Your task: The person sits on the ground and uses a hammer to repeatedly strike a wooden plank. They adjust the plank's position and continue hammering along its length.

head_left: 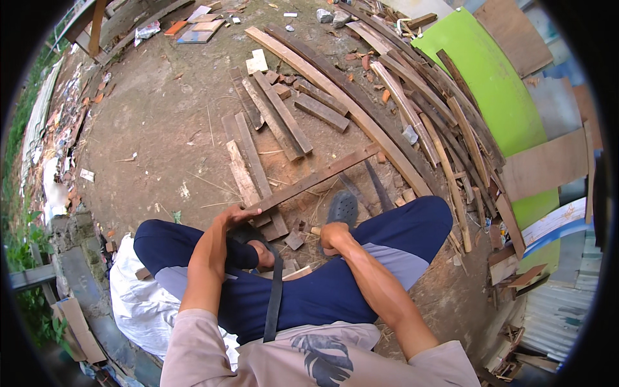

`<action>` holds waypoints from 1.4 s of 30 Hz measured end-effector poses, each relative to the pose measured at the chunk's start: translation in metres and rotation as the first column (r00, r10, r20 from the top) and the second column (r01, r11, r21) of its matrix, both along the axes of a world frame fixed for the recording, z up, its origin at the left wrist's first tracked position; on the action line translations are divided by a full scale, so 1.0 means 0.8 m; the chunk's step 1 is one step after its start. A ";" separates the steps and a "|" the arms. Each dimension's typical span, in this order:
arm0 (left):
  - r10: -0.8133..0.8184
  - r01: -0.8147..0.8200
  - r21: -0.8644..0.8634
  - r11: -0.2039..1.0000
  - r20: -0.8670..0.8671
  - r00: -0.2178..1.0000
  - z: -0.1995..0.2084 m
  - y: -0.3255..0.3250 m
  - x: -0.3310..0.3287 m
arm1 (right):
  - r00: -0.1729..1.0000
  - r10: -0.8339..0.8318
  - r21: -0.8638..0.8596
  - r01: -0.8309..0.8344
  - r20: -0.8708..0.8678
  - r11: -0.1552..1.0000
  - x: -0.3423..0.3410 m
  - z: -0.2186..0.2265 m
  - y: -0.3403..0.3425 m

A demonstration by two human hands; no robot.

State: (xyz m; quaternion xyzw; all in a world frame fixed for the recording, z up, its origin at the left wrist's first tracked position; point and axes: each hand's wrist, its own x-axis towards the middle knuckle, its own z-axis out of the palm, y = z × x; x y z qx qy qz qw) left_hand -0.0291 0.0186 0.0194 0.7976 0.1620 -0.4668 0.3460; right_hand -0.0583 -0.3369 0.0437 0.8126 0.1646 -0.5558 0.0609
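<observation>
A long, narrow brown wooden strip [322, 174] slants away from me to the right, its near end at my left hand [240, 215]. The fingers of that hand are closed on this end, the fingertips lying along its top. Between my knees, my right hand [334, 237] is in a fist round a light wooden handle [315, 230]. Only a short end of the handle shows; the rest is hidden by the fist. A small brown wood block [294, 240] lies just left of it. Dark, tapering flat pieces [378, 186] lie beyond my right shoe [342, 209].
Several short wooden beams [274, 119] lie on the dirt ahead. A long curved plank [342, 97] and a heap of timber [445, 116] run along the right, beside a green panel [493, 84]. On the left are a white sack [138, 300] and a low block wall [80, 277].
</observation>
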 end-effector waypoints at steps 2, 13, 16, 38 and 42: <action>-0.011 0.014 0.037 0.999 -0.080 0.997 0.002 0.002 0.002 | 0.999 0.009 0.002 -0.009 -0.052 1.000 -0.001 -0.027 -0.011; -0.212 0.206 0.049 0.977 0.150 0.966 0.006 -0.011 0.000 | 0.997 -0.076 -0.046 0.077 0.025 0.996 0.009 0.060 0.015; -0.251 0.225 0.141 0.964 0.206 0.946 0.006 -0.015 -0.001 | 0.928 -0.370 0.048 0.368 0.035 0.929 0.026 0.111 0.012; -0.513 0.238 0.522 0.819 0.480 0.711 0.000 0.047 0.010 | 0.817 -0.572 0.205 0.550 0.069 0.810 0.057 0.181 -0.029; -0.536 0.313 0.500 0.807 0.401 0.743 0.008 0.073 0.008 | 0.824 -0.564 0.291 0.551 -0.044 0.782 0.064 0.192 -0.056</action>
